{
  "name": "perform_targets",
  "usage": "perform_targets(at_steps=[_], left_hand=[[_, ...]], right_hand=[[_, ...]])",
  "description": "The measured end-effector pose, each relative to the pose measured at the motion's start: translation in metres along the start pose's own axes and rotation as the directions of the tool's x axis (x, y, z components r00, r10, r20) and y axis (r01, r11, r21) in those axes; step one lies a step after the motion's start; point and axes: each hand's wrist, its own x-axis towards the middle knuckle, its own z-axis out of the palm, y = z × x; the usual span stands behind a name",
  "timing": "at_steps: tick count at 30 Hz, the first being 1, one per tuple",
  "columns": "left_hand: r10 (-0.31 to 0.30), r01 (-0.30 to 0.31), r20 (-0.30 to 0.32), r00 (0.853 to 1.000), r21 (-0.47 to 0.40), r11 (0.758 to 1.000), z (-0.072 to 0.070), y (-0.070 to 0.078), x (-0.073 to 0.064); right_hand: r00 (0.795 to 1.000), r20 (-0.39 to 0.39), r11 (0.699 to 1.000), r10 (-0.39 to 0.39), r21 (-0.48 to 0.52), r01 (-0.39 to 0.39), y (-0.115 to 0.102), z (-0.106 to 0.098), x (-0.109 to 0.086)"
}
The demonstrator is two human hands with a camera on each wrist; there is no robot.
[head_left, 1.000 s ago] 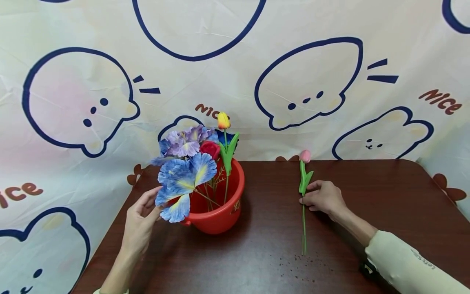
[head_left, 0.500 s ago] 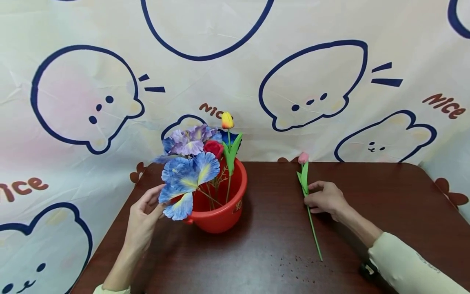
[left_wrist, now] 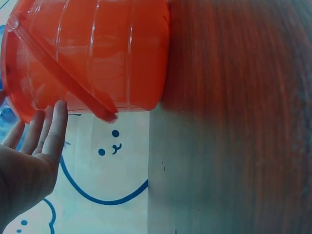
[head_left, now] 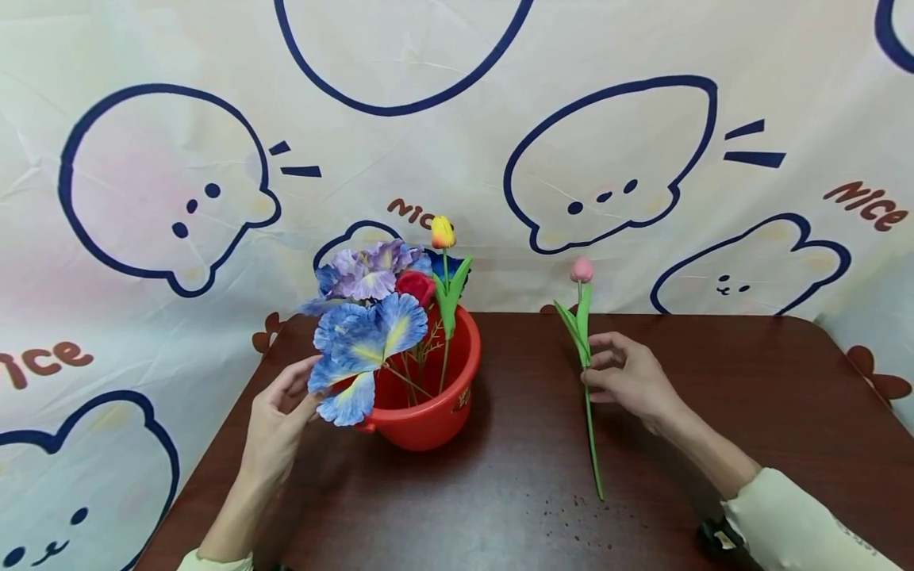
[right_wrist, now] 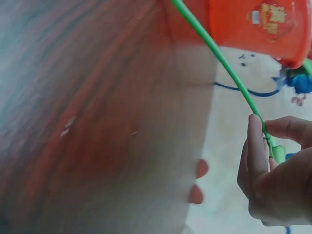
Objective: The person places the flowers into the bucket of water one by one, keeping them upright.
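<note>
My right hand pinches the green stem of a pink artificial tulip just below its leaves, thumb against fingertips. The tulip stands nearly upright, bloom at the top, its stem slanting down over the table. On the left, a red plastic bucket holds several artificial flowers. My left hand is at the bucket's left rim, partly behind the petals of a big blue iris. In the left wrist view its fingers extend straight at the bucket's side, near the lowered handle.
Also in the bucket are a yellow-orange tulip, a red rose and a purple iris. Dark crumbs lie scattered on the brown wooden table. A cartoon-printed cloth hangs behind the table.
The pink tulip has tilted about in my right hand; its bloom is now higher and further left, its leaves spread left. My left hand and the bucket stay in place.
</note>
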Motion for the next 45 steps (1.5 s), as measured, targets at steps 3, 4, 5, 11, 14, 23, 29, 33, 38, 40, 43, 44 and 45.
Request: perform_targets(at_steps=[3, 4, 5, 11, 14, 23, 29, 33, 38, 40, 43, 44, 45], left_hand=[[-0.006, 0.006, 0.0, 1.0, -0.013, 1.0, 0.001, -0.001, 0.001], [-0.006, 0.006, -0.002, 1.0, -0.015, 1.0, 0.001, -0.001, 0.001], [-0.004, 0.004, -0.002, 1.0, -0.017, 1.0, 0.001, -0.001, 0.001], [0.051, -0.051, -0.004, 0.999, -0.016, 0.999, 0.001, -0.002, 0.0], [0.064, -0.064, -0.001, 0.998, 0.012, 0.998, 0.001, -0.003, -0.001], [0.055, -0.054, -0.011, 0.998, 0.024, 0.998, 0.001, -0.004, 0.0], [0.019, -0.019, -0.017, 1.0, 0.021, 1.0, 0.0, -0.002, 0.001], [-0.031, 0.031, -0.015, 0.999, 0.01, 0.999, 0.0, 0.001, 0.001], [0.015, -0.016, -0.006, 1.0, -0.011, 1.0, 0.0, -0.001, 0.001], [0.046, -0.046, -0.003, 0.999, -0.013, 0.999, -0.001, -0.002, 0.001], [0.066, -0.066, 0.0, 0.998, -0.02, 0.998, -0.001, -0.003, 0.0], [0.067, -0.067, 0.0, 0.998, -0.022, 0.998, -0.001, -0.003, 0.0], [0.066, -0.066, 0.001, 0.998, -0.025, 0.998, -0.001, -0.004, 0.0]], right_hand=[[0.999, -0.015, 0.999, -0.044, 0.03, 0.044, -0.01, 0.001, -0.004], [0.998, -0.019, 0.997, -0.061, 0.041, 0.062, -0.013, 0.001, -0.005], [0.997, -0.022, 0.996, -0.077, 0.049, 0.078, -0.017, 0.0, -0.007], [0.986, -0.03, 0.983, -0.162, 0.081, 0.164, -0.035, 0.0, -0.014], [0.98, -0.029, 0.977, -0.197, 0.079, 0.199, -0.041, 0.001, -0.016], [0.967, -0.03, 0.96, -0.252, 0.12, 0.253, -0.062, 0.009, -0.015], [0.956, -0.025, 0.944, -0.293, 0.153, 0.293, -0.078, 0.016, -0.013], [0.946, -0.028, 0.93, -0.323, 0.176, 0.323, -0.092, 0.022, -0.012], [0.931, -0.028, 0.913, -0.363, 0.188, 0.362, -0.107, 0.028, -0.01], [0.926, -0.026, 0.908, -0.376, 0.192, 0.373, -0.112, 0.03, -0.009], [0.92, -0.029, 0.901, -0.391, 0.194, 0.388, -0.12, 0.034, -0.007], [0.919, -0.03, 0.9, -0.393, 0.192, 0.391, -0.123, 0.035, -0.006], [0.919, -0.031, 0.899, -0.394, 0.193, 0.392, -0.125, 0.036, -0.006]])
